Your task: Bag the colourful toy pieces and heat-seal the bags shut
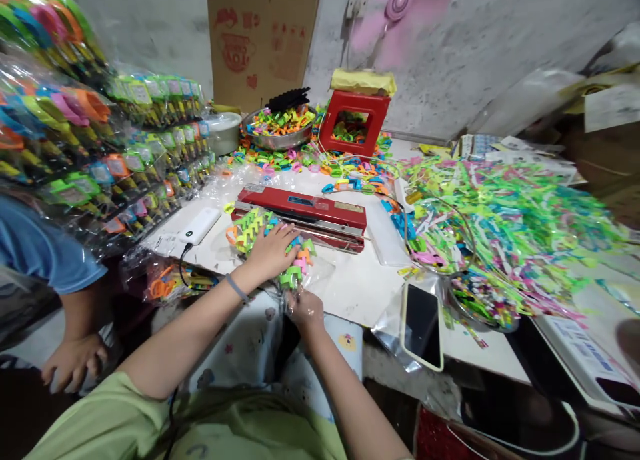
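The bare tabletop (350, 287) between the sealer (305, 213) and the near edge gives the only open strip, just right of the left hand (273, 250). A phone (423, 327) and a bowl (480, 307) bound it on the right, with a heap of strips (510, 227) beyond. Stacked packs (125, 153) wall the left; a power bank (200, 225) lies beside them. Clips (320, 163), a red stool (355, 120) and a basin (280, 130) crowd the far side.

Your left hand (273, 250) presses flat on a heap of bright plastic clips (255, 230), just in front of the long red heat sealer (305, 213). Your right hand (305, 308) pinches a clear plastic bag (320, 277) nearer you than the sealer, at the white bench's (360, 287) edge.
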### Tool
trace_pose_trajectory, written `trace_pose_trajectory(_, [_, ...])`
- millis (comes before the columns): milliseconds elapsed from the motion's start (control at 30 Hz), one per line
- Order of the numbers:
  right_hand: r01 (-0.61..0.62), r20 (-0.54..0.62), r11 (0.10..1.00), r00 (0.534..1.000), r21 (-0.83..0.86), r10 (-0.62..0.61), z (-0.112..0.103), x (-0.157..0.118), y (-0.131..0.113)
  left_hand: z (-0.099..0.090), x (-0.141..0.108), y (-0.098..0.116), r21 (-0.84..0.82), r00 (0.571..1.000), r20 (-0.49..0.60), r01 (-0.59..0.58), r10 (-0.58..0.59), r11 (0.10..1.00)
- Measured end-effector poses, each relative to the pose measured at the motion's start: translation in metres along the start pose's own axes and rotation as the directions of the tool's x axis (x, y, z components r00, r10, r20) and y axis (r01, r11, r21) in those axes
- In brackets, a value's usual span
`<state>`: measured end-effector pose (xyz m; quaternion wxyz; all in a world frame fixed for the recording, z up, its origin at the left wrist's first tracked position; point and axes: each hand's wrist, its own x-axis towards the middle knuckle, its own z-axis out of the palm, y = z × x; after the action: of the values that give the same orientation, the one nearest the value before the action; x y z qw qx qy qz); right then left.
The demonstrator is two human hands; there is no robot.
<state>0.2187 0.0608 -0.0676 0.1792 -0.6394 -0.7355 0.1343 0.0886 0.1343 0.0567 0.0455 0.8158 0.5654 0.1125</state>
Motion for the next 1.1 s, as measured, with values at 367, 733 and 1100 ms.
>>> trace_pose_trajectory(367, [-0.016, -0.132, 0.788, 0.984, 0.615, 0.123, -0.031, 0.064, 0.05, -0.002, -0.006, 0.02, -0.052, 0.993, -0.01, -0.122, 0.122, 0.991])
trace_pose_trajectory(733, [0.231, -0.226, 0.865, 0.964, 0.445, -0.141, -0.013, 0.076, 0.049, 0.01, -0.008, 0.023, -0.058, 0.988, -0.006, -0.154, 0.154, 0.986])
trace_pose_trajectory(1100, [-0.114, 0.023, 0.426, 0.977, 0.898, 0.212, -0.046, 0.035, 0.059, -0.042, -0.005, -0.128, -0.567, 0.915, 0.084, 0.37, -0.395, 0.736])
